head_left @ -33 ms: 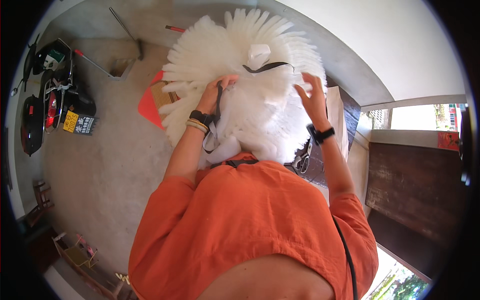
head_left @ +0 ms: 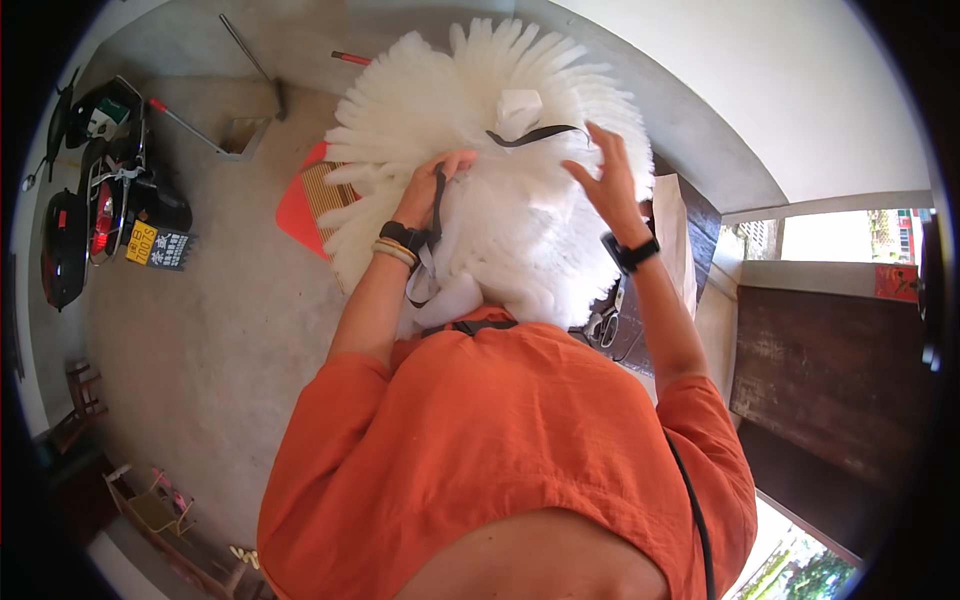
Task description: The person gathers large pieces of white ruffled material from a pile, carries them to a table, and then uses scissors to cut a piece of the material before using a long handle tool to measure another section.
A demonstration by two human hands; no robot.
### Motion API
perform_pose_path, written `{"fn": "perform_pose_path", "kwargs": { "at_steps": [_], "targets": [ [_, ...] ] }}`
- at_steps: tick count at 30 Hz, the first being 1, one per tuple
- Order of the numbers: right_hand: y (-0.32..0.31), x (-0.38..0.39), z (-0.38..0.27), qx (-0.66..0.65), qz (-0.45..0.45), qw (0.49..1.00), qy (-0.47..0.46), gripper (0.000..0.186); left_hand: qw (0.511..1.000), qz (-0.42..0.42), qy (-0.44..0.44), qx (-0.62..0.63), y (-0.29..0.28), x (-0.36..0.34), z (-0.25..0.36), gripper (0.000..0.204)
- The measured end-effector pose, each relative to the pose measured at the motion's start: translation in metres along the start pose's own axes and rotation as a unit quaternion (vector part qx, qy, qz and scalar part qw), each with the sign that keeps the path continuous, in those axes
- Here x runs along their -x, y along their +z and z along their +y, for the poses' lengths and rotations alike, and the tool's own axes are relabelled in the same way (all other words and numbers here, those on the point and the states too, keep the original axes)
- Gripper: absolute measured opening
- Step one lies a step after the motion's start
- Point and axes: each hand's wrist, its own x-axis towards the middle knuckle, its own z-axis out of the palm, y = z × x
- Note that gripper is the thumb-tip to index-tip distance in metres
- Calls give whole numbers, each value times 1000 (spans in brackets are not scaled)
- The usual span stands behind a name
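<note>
A large white feathery piece [head_left: 400,100], its feathers fanned out like wings, lies spread in front of me. My left hand [head_left: 432,185] is closed at its left side, with a black strap [head_left: 438,205] running through the fingers and down past the wrist. Across the upper middle lies another black strap [head_left: 535,134], just below a small white block [head_left: 519,104]. My right hand [head_left: 610,185] hovers at the right side with thumb and fingers spread, holding nothing, close to that strap's right end. Soft white fabric [head_left: 515,240] covers the middle of the piece.
Scissors [head_left: 606,328] lie on a dark surface at the right, near a pale paper bag [head_left: 676,235]. A red, striped seat [head_left: 312,205] shows under the feathers. Leftward are a scooter [head_left: 105,200], a long-handled dustpan [head_left: 240,138] and a wooden chair [head_left: 85,400].
My right hand has moved a little left and up, nearer the strap's right end, its fingers spread. The left hand has stayed in place.
</note>
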Motion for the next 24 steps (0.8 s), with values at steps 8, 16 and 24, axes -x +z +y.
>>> {"fn": "perform_pose_path", "kwargs": {
  "at_steps": [8,16,24],
  "targets": [
    [82,-102,21,-193,-59,971,131,18,991,-24,29,-126,1,6,12,36],
    [0,-123,45,-464,26,859,215,21,984,-21,39,-170,1,13,23,31],
    [23,-100,17,-200,-120,951,205,28,967,-23,92,-237,3,18,27,22]
  ]
}}
